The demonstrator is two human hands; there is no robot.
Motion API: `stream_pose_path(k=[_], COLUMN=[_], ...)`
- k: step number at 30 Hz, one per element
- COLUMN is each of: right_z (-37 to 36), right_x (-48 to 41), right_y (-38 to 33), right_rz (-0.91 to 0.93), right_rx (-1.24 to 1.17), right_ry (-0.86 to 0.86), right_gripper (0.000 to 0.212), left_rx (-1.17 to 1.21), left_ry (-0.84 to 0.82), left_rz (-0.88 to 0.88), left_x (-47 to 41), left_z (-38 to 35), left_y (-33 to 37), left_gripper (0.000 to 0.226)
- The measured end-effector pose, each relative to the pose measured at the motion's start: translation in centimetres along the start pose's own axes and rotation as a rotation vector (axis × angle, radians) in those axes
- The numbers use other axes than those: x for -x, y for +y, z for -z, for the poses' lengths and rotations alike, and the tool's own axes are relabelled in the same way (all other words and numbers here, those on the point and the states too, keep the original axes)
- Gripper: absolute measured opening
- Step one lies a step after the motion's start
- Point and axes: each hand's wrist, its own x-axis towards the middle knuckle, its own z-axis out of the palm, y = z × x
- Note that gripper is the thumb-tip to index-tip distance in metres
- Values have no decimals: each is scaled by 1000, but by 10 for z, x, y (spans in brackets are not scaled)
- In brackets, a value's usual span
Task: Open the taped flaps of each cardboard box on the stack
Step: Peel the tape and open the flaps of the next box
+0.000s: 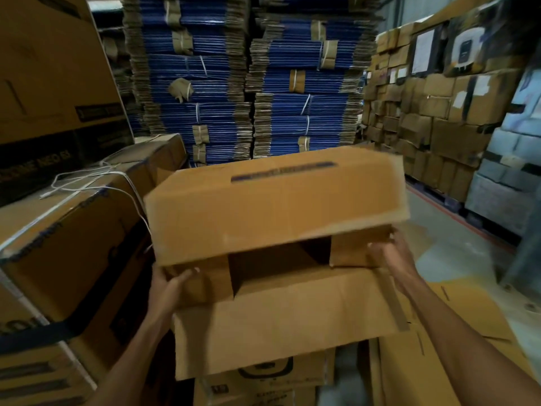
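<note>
Cardboard box [275, 212] lying on its side over the stack [263, 385], mouth facing wearer. L hand [172, 285] gripping left inner flap [210, 282], R hand [386, 253] gripping right inner flap [351, 250]. Best spreading both evenly, w/ box braced.

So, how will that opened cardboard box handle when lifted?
Probably light: the box looks empty inside. Likely floppy: its front flap hangs loose, and the left hand and right hand grip only side flaps.

A warehouse: tall bundles of flattened cartons [251, 83], stacked boxes on pallets [433, 124]
</note>
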Motion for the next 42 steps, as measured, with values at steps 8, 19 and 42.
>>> stream_pose_path(k=[8, 19, 42], right_z=[11, -48, -117], right_x=[-31, 17, 94], right_y=[-122, -135, -76], right_rz=[262, 715, 1181], right_rx=[280, 957, 801], right_ry=[86, 142, 180], right_gripper=[69, 25, 40], left_rx=[-616, -1023, -1029], left_ry=[-121, 51, 51], left_rz=[-252, -291, -836], left_x=[-49, -50, -146], left_z=[30, 10, -17], left_y=[122, 108, 187], left_gripper=[80, 77, 81])
